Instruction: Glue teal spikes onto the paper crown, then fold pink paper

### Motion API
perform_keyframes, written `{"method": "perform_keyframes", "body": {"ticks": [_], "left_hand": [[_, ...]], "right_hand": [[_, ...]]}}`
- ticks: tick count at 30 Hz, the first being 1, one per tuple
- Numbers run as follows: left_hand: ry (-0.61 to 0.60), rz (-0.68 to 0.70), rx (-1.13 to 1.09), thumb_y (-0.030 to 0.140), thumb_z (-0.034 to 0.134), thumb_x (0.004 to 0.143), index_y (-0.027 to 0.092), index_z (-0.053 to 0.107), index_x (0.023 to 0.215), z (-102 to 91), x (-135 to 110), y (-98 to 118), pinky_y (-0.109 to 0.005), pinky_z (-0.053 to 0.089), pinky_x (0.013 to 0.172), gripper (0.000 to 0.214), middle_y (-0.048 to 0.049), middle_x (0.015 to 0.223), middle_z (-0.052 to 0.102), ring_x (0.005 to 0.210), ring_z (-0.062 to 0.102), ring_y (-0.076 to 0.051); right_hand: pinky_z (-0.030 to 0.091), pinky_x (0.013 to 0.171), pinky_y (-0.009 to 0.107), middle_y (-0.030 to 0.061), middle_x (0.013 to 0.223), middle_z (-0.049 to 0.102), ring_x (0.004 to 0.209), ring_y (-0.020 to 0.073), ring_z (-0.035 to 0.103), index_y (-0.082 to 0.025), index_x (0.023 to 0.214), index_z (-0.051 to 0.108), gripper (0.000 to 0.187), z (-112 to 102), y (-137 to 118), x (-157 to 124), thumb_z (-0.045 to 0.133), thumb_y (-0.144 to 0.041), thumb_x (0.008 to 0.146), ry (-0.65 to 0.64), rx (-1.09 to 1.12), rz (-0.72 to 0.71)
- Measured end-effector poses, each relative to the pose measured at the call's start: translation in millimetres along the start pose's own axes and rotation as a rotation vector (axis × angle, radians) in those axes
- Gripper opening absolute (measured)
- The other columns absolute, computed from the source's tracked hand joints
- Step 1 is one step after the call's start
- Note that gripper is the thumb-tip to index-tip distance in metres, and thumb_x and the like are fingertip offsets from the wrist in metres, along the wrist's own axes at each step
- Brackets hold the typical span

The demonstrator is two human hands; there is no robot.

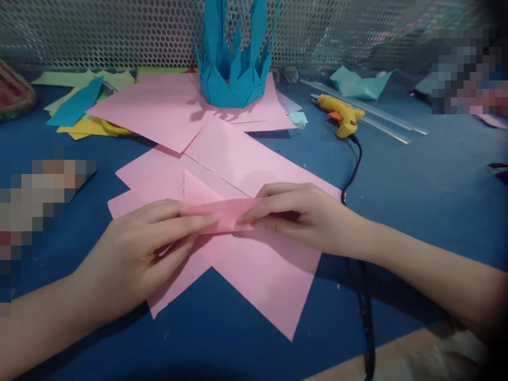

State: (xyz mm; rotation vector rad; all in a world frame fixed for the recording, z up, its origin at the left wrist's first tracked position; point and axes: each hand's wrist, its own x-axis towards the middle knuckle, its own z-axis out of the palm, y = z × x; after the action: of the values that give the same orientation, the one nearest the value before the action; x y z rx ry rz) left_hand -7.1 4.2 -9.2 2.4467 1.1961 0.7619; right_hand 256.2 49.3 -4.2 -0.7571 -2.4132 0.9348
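Between my two hands is a small piece of pink paper, folded into a flat strip with a pointed flap standing up behind its left part. My left hand pinches the strip's left end, fingers along its front face. On the right end, my right hand grips the same strip between thumb and fingers. Several larger pink sheets lie overlapped on the blue table beneath both hands. The undersides of the fingertips are partly hidden by the paper.
A blue folded-paper crown shape stands at the back on pink sheets. To its right lie a yellow glue gun with a black cord, clear glue sticks and a teal folded paper. Yellow paper scraps sit back left, before a perforated metal panel.
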Motion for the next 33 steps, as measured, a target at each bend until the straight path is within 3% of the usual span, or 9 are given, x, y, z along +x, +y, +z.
{"method": "perform_keyframes", "body": {"ticks": [3,8,13,18,21,26,33], "left_hand": [[-0.044,0.015,-0.039,0.020,0.052,0.095,0.034,0.067,0.117,-1.1,0.2,1.1,-0.017,0.049,0.082,0.030,0.0059,0.109,0.070,0.095,0.066,-0.010],[-0.029,-0.007,-0.085,0.018,0.052,0.094,0.032,0.070,0.111,-0.6,3.0,0.8,-0.019,0.051,0.077,0.029,0.0054,0.103,0.071,0.092,0.067,-0.011],[-0.012,-0.090,-0.155,0.024,0.056,0.091,0.032,0.073,0.100,-2.1,5.8,2.1,-0.024,0.055,0.069,0.021,0.0042,0.096,0.075,0.086,0.070,-0.015],[-0.089,-0.035,-0.221,0.019,0.056,0.091,0.035,0.070,0.102,-4.4,4.2,8.7,-0.018,0.051,0.056,0.024,0.0055,0.086,0.073,0.073,0.068,-0.011],[-0.123,0.018,-0.230,0.015,0.054,0.092,0.037,0.066,0.108,-3.2,2.6,9.1,-0.016,0.051,0.062,0.030,0.0060,0.088,0.070,0.078,0.067,-0.010],[-0.105,0.142,-0.081,0.012,0.049,0.094,0.030,0.066,0.108,-0.1,1.4,4.7,-0.021,0.050,0.076,0.028,0.0019,0.090,0.066,0.090,0.061,-0.013],[-0.157,0.113,-0.043,0.012,0.045,0.093,0.032,0.069,0.105,-1.5,1.2,4.8,-0.029,0.049,0.076,0.034,-0.0007,0.086,0.063,0.090,0.058,-0.017]], "right_hand": [[0.048,0.065,0.021,0.0036,0.085,0.067,0.075,0.0103,0.062,-0.015,0.099,0.072,0.018,2.5,-0.5,-1.1,0.057,-0.010,0.092,0.021,-0.008,0.036],[0.049,0.067,0.022,0.0043,0.086,0.066,0.078,0.0112,0.061,-0.017,0.097,0.073,0.016,6.6,1.6,-1.6,0.057,-0.016,0.094,0.093,-0.037,-0.021],[0.050,0.070,0.023,0.0051,0.091,0.069,0.081,0.0115,0.063,-0.017,0.099,0.072,0.016,-1.9,-2.5,-0.9,0.057,-0.014,0.093,0.016,-0.017,0.017],[0.046,0.062,0.018,0.0026,0.090,0.068,0.074,0.0085,0.061,-0.017,0.106,0.072,0.022,-15.2,-14.9,-3.8,0.055,-0.010,0.092,-0.222,0.038,0.096],[0.045,0.063,0.017,0.0027,0.090,0.065,0.077,0.0082,0.060,-0.018,0.109,0.071,0.028,-17.8,-17.4,-4.9,0.051,-0.008,0.093,-0.263,0.039,0.082],[0.047,0.069,0.020,0.0044,0.092,0.061,0.081,0.0102,0.059,-0.019,0.110,0.071,0.032,-13.9,-11.9,-4.4,0.047,-0.006,0.094,-0.258,0.024,0.055],[0.046,0.066,0.019,0.0035,0.088,0.060,0.078,0.0096,0.058,-0.018,0.108,0.072,0.026,-12.0,-9.8,-3.9,0.052,-0.008,0.094,-0.241,0.028,0.044]]}}
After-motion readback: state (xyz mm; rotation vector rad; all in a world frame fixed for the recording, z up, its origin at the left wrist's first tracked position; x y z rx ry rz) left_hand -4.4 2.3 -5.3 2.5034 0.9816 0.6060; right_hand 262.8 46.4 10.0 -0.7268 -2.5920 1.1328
